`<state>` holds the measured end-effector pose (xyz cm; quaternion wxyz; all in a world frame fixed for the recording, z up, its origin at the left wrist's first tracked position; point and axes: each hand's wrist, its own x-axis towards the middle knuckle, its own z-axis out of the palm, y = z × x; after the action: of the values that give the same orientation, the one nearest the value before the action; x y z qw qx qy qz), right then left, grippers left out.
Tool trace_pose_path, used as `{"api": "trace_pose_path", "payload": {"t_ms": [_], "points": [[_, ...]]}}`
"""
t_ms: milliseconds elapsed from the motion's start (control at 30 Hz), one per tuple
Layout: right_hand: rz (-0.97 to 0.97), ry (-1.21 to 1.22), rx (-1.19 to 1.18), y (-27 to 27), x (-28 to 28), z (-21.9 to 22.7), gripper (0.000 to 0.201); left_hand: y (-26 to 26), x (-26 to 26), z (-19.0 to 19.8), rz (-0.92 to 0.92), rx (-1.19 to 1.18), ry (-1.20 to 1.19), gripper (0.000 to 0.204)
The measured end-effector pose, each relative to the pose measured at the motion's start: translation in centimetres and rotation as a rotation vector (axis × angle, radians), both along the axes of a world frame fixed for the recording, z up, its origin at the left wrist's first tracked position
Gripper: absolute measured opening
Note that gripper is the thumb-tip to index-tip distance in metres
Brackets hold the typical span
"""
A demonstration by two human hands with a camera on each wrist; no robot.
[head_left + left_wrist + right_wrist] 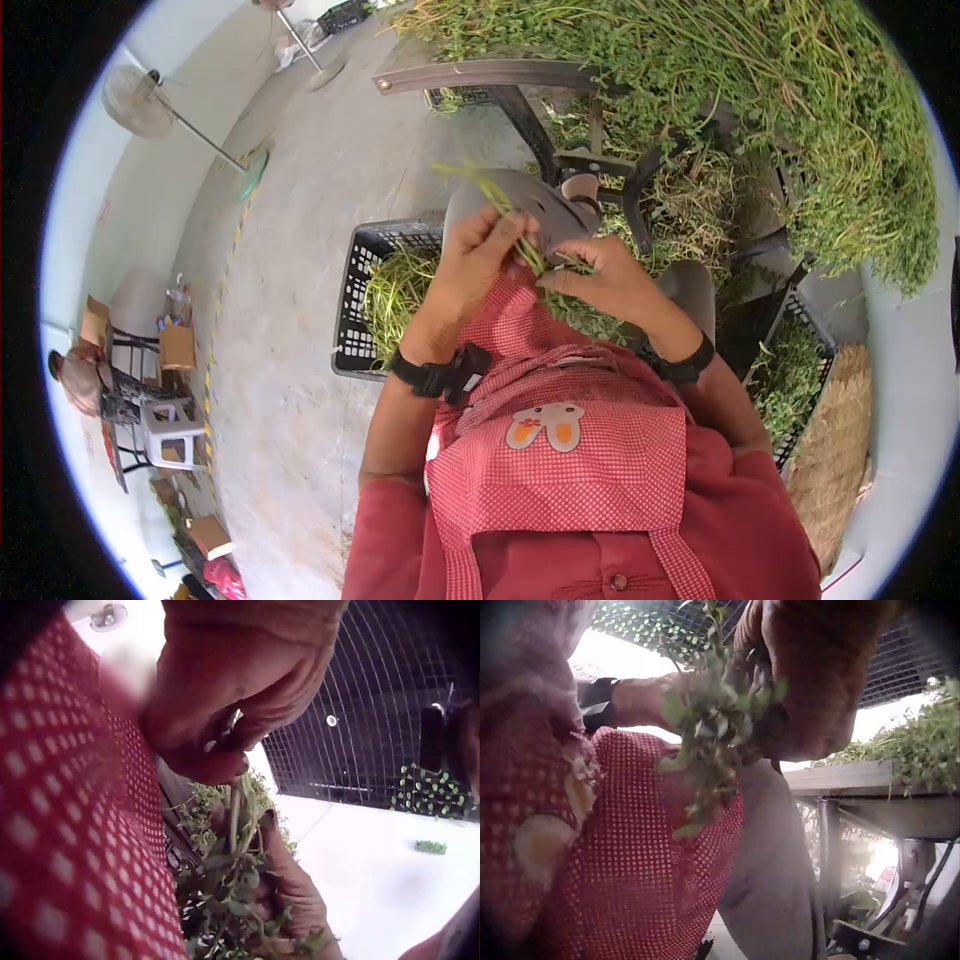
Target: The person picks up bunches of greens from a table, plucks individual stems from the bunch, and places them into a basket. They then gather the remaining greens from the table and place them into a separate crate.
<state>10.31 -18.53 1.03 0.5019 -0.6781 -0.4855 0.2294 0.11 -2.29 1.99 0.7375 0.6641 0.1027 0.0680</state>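
Over the lap, the left hand [476,258] pinches a small bunch of green stems [495,195], their pale ends pointing up and left. Close beside it on the right, the right hand [610,285] grips the leafy part of the same bunch. In the left wrist view the stems [241,814] run from the left hand's fingertips down to the right hand [296,900], with leaves hanging around its fingers. The right wrist view has the leafy end [712,727] dangling beside the curled right hand [817,675].
A black crate [352,300] of stems stands left of the legs, another crate [825,345] with leafy greens at the right. Ahead, a table [480,74] bears a large heap of greens [700,60]. Plant scraps [690,205] lie beneath it. Fans stand at the far left.
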Motion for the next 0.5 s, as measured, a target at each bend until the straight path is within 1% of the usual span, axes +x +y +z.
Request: {"api": "trace_pose_path", "payload": {"t_ms": [33,67,100,133,167,200,233,267,300,367,400,467,500], "points": [[-0.015,0.015,0.01,-0.1,0.1,-0.4,0.025,0.2,-0.1,-0.4,0.066,-0.111,-0.074,0.022],[-0.088,0.111,0.074,-0.2,0.4,-0.8,0.025,0.4,-0.4,-0.6,0.137,-0.223,-0.148,0.021],[-0.157,0.201,0.135,-0.4,0.6,-1.1,0.026,0.6,-0.7,-0.7,0.132,-0.217,-0.138,0.021],[-0.216,0.249,0.091,-1.0,0.9,-0.4,0.025,0.8,-0.9,-0.6,0.14,-0.264,-0.185,0.021],[-0.216,0.251,0.096,-1.6,1.2,-0.1,0.025,0.9,-1.0,-0.5,0.15,-0.31,-0.236,0.021],[-0.262,0.342,0.109,-2.3,1.5,0.0,0.024,1.0,-1.2,-0.5,0.148,-0.305,-0.237,0.021],[-0.309,0.433,0.123,-2.8,1.7,0.5,0.023,1.2,-1.3,-0.6,0.185,-0.334,-0.268,0.019],[-0.355,0.481,0.039,-3.5,1.9,1.3,0.022,1.3,-1.3,-0.8,0.221,-0.365,-0.298,0.018],[-0.357,0.48,0.041,-3.7,1.7,2.0,0.022,1.4,-1.2,-1.1,0.218,-0.365,-0.299,0.018],[-0.369,0.365,0.176,-3.9,1.5,2.7,0.022,1.5,-1.2,-1.6,0.213,-0.375,-0.325,0.019],[-0.369,0.365,0.175,-3.8,1.6,2.7,0.022,1.5,-1.3,-1.8,0.214,-0.376,-0.325,0.019],[-0.334,0.053,0.154,-3.5,2.0,2.5,0.021,1.6,-1.3,-1.9,0.245,-0.373,-0.324,0.017],[-0.333,0.055,0.155,-3.0,2.0,2.6,0.021,1.7,-1.4,-1.9,0.245,-0.371,-0.322,0.017]]}}
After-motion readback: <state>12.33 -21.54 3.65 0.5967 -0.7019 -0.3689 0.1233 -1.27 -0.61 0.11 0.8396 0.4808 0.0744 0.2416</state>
